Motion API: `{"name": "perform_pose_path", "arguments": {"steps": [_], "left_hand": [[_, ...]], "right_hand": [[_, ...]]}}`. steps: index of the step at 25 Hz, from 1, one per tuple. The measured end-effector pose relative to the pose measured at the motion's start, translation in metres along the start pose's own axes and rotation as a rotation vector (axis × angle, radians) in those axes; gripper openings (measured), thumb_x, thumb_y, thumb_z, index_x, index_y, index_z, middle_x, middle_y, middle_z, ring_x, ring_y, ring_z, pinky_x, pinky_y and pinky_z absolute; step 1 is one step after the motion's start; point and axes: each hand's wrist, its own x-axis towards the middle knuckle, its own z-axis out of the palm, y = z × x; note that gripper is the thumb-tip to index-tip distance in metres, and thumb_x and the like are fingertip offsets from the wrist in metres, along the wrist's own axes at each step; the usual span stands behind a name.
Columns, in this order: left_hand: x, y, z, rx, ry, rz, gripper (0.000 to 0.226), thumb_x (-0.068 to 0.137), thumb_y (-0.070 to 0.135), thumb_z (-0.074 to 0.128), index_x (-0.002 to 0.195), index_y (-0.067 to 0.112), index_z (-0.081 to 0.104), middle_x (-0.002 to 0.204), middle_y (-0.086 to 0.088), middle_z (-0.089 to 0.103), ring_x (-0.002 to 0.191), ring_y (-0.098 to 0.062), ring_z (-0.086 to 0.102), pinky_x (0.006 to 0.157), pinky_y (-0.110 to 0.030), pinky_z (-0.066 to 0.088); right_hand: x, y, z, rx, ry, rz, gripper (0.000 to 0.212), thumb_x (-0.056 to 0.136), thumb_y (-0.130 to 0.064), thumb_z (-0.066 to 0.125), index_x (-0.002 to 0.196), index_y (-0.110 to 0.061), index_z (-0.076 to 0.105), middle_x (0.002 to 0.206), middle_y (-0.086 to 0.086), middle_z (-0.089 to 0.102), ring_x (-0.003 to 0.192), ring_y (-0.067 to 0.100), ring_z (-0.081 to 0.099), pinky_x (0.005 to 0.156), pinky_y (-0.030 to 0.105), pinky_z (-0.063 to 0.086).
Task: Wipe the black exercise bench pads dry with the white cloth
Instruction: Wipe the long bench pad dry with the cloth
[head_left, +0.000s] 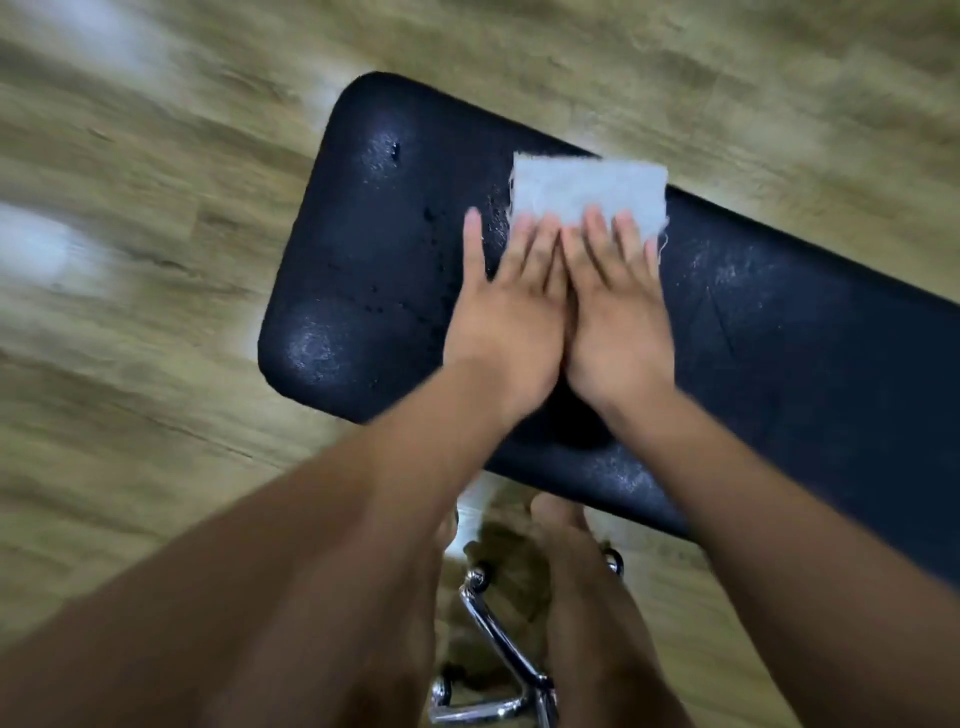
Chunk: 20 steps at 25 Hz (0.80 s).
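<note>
Wiping underway, mid-pass. Both hands flat, side by side on the black bench pad (779, 332): left hand (506, 332), right hand (618, 332). White cloth (587, 189) lies spread near the pad's far long edge, toward its rounded end. Fingers (535, 244) extended and pressing down on the cloth's near edge — not curled, nothing gripped; most of the cloth shows beyond the fingertips. Droplets and wet sheen remain toward the rounded end and its corners. Next move, likely: slide the cloth that way under steady pressure, keeping it flat.
</note>
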Motion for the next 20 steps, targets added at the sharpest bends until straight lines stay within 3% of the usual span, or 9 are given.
{"name": "perform_pose_path", "arguments": {"steps": [3,6,7,10,14,17,20], "left_hand": [[-0.108,0.033,0.039,-0.135,-0.061,0.077,0.068,0.095,0.027,0.022,0.152,0.0,-0.002,0.16,-0.02,-0.012,0.144,-0.037,-0.025,0.109,-0.07,-0.011],[-0.173,0.043,0.062,-0.28,-0.125,0.067,0.067,0.086,0.023,0.024,0.147,-0.002,0.032,0.159,-0.02,0.02,0.149,-0.033,-0.004,0.113,-0.069,-0.002],[-0.167,0.039,0.059,-0.274,-0.138,0.069,0.067,0.086,0.023,0.023,0.148,-0.001,0.03,0.159,-0.02,0.018,0.149,-0.032,-0.004,0.112,-0.069,-0.006],[-0.096,0.008,0.036,-0.077,-0.032,0.04,0.065,0.094,0.026,0.016,0.151,0.002,-0.007,0.16,-0.019,-0.016,0.146,-0.033,-0.023,0.105,-0.071,-0.019],[0.015,-0.057,0.003,-0.042,0.103,-0.053,0.066,0.097,0.028,0.026,0.154,0.005,0.001,0.163,-0.012,-0.006,0.15,-0.025,-0.009,0.109,-0.072,-0.01],[-0.022,-0.053,0.019,-0.063,0.061,-0.042,0.066,0.097,0.026,0.028,0.154,0.005,0.002,0.163,-0.014,-0.005,0.15,-0.029,-0.01,0.109,-0.071,-0.007],[-0.147,-0.02,0.069,-0.175,0.004,-0.061,0.069,0.092,0.025,0.033,0.153,0.0,0.013,0.161,-0.021,0.007,0.149,-0.034,-0.009,0.11,-0.071,-0.003]], "right_hand": [[-0.117,-0.027,0.023,0.006,-0.075,-0.031,0.06,0.089,-0.021,0.043,0.147,-0.009,0.031,0.154,0.012,0.033,0.146,0.034,0.018,0.115,0.054,0.021],[-0.173,-0.045,0.029,-0.041,-0.249,-0.111,0.061,0.086,-0.028,0.037,0.144,-0.012,0.036,0.153,0.011,0.035,0.144,0.034,0.023,0.112,0.053,0.022],[-0.161,-0.045,0.027,-0.046,-0.253,-0.124,0.06,0.086,-0.029,0.036,0.143,-0.011,0.04,0.152,0.011,0.037,0.143,0.035,0.028,0.112,0.054,0.021],[-0.079,-0.047,0.013,-0.106,-0.106,-0.107,0.058,0.089,-0.026,0.036,0.146,-0.012,0.038,0.154,0.011,0.034,0.143,0.036,0.028,0.116,0.053,0.013],[0.055,-0.049,-0.01,-0.148,-0.096,0.0,0.062,0.096,-0.023,0.039,0.153,-0.02,0.015,0.163,0.004,0.006,0.149,0.029,0.003,0.12,0.047,-0.003],[0.016,-0.063,0.006,-0.085,-0.024,0.001,0.058,0.094,-0.02,0.039,0.151,-0.017,0.027,0.161,0.008,0.015,0.148,0.034,0.01,0.12,0.051,0.007],[-0.107,-0.097,0.033,-0.033,-0.067,-0.114,0.056,0.088,-0.025,0.042,0.143,-0.016,0.043,0.156,0.008,0.028,0.144,0.036,0.023,0.112,0.056,0.022]]}}
